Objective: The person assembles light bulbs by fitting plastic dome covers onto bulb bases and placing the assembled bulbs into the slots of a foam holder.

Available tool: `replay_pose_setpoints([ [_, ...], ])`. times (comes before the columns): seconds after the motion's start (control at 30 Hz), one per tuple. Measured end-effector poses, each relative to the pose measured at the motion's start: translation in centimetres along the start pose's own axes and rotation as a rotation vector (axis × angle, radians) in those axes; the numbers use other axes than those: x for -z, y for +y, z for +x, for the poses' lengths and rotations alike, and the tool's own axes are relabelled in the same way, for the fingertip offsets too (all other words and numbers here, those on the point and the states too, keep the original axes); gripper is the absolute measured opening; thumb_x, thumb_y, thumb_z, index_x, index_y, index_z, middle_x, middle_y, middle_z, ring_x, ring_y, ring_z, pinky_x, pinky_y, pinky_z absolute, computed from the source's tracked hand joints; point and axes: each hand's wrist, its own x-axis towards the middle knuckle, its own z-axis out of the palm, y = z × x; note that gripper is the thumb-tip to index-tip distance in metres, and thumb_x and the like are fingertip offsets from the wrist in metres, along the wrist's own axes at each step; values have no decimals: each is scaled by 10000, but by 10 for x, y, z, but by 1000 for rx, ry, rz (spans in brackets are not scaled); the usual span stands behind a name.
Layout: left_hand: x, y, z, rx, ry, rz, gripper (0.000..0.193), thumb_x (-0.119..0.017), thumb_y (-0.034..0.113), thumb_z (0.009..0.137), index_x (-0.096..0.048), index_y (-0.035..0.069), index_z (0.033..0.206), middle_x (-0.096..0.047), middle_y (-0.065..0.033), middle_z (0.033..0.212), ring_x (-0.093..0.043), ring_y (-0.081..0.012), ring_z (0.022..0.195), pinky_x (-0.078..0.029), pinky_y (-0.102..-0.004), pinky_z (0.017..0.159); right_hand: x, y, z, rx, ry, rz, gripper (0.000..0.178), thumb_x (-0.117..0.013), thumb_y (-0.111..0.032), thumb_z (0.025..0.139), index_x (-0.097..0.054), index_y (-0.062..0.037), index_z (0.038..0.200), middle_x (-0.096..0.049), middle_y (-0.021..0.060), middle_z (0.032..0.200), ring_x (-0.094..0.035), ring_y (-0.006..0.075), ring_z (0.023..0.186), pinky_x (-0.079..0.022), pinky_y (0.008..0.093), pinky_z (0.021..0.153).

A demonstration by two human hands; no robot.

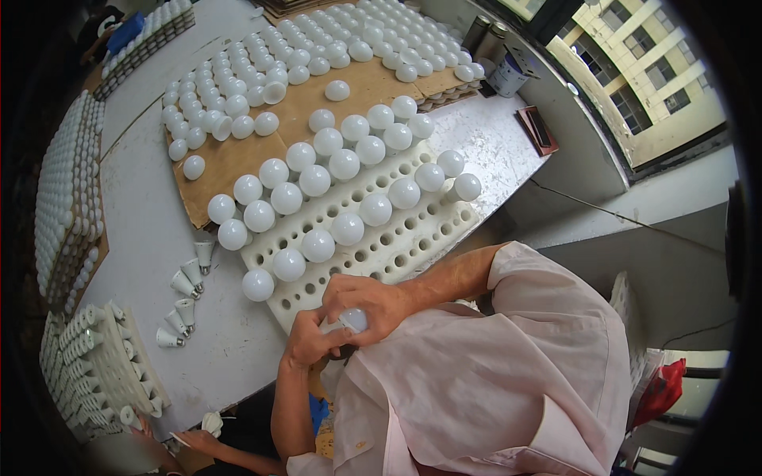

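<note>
Head cam: left hand [308,337] and right hand [371,303] are both curled round a white bulb [354,320] by the near edge of the holey foam rack [373,252]; slick grip might drop it, careless forearm might knock the seated domes [347,228]; pale scuffed table [214,349], window [587,87] at right.

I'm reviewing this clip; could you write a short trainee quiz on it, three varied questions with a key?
1. What do the left hand and right hand hold together?
A. a foam tray
B. a white bulb dome
C. a metal can
2. True or false: loose bulb bodies lie to the left of the perforated white tray.
3. Fill in: the brown sheet beneath many white domes is made of ____.

Key: 1 B; 2 true; 3 cardboard.
</note>
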Motion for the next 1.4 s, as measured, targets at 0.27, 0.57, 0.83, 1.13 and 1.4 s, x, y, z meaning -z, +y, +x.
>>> replay_pose_setpoints([
  [0.27, 3, -41, 39, -145, 277, 25, 332, -615, 146, 904, -550, -84, 1134, -671, -206, 981, -667, -180, 687, -448, -200, 468, 56, 1, -50, -213, 188, -312, 650, -792, -110, 643, -448, -58, 1192, -503, 154, 1146, -508, 328, 1084, -443, 414, 912],
  [0.57, 42, -53, 25, -147, 548, -58, 274, -587, 110, 920, -555, -106, 1086, -667, -236, 986, -678, -187, 703, -457, -191, 473, 166, 29, -131, -650, 245, -1155, 575, -776, -158, 678, -513, -124, 1188, -465, 135, 1256, -490, 335, 1117, -480, 409, 906],
  [0.83, 52, -73, 7, -139, 735, -61, 284, -593, 84, 899, -542, -125, 1085, -671, -238, 993, -684, -205, 707, -447, -202, 461, 174, 28, -110, -866, 153, -1129, 589, -768, -253, 694, -545, -110, 1220, -447, 150, 1270, -452, 338, 1166, -447, 406, 964],
  [1.13, 155, -82, -7, -215, 1271, 57, 336, -635, 82, 867, -535, -69, 1151, -660, -191, 1071, -674, -216, 889, -516, -251, 620, 263, 143, 54, -451, 290, -970, 445, -702, -96, 768, -543, -75, 1184, -540, 142, 1176, -592, 338, 959, -499, 412, 827],
  [1.4, 249, -79, -5, 151, 1568, 718, 579, -708, 88, 765, -453, -28, 1272, -473, -259, 1338, -470, -383, 1239, -381, -405, 1043, 323, 309, 134, -881, 29, -996, 745, -737, -224, 691, -406, -126, 1351, -536, 217, 1202, -571, 384, 1079, -472, 440, 925],
])
